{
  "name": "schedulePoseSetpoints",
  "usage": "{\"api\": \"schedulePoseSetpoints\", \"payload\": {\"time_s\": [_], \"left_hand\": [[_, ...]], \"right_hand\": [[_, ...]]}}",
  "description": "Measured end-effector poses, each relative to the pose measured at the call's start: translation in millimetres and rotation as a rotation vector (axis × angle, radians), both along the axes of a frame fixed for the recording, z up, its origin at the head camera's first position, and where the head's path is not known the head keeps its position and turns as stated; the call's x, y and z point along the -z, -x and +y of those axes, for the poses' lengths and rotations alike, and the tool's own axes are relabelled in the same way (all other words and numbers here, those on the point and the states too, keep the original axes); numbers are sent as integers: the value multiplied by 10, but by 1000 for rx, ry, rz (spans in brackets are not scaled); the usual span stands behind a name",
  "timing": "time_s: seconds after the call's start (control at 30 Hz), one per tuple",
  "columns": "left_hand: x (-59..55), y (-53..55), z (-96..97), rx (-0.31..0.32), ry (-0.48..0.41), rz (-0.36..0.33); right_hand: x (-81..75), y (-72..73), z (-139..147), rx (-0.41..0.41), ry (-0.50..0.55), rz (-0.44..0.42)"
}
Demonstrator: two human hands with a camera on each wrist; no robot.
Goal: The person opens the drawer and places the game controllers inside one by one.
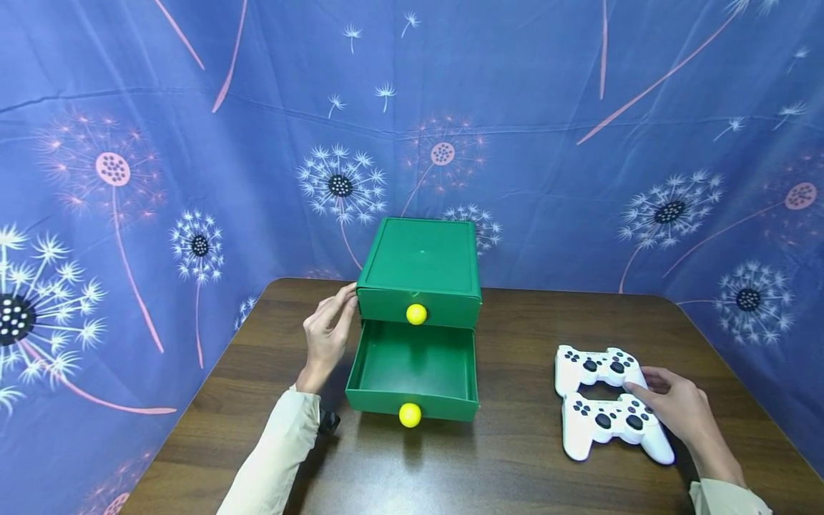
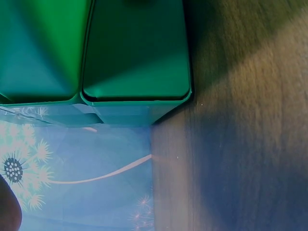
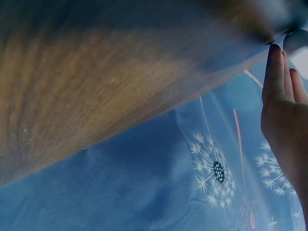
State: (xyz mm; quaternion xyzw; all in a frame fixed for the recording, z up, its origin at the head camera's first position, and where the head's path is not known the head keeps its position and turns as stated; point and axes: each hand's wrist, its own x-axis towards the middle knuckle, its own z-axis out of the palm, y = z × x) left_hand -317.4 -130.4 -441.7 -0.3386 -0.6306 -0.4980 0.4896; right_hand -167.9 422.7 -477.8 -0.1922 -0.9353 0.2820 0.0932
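Far white controller lies on tabletop, right of green cabinet, against near controller; right hand, I think, pinches its handle. Lifting may drag near one. Left hand, unclenched, touches cabinet side; hard push could shift it.

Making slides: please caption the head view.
Left hand on boxy green plastic cabinet, lower drawer open; right hand at two white plastic game controllers.

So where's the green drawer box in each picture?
Head: the green drawer box stands in the middle.
Left wrist: the green drawer box fills the upper left.
Right wrist: it isn't in this picture.
Shared landmark: the dandelion-print cloth shows in all three.
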Motion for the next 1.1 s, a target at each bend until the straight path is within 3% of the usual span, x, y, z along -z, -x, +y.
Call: {"api": "schedulePoseSetpoints", "payload": {"time_s": [0.73,1.1], "left_hand": [[3,-11,-1,9,-3,-22],[-2,-14,1,6,-2,-15]], "right_hand": [[29,3,43,-94,-5,21],[46,36,55,-90,-22,5]]}}
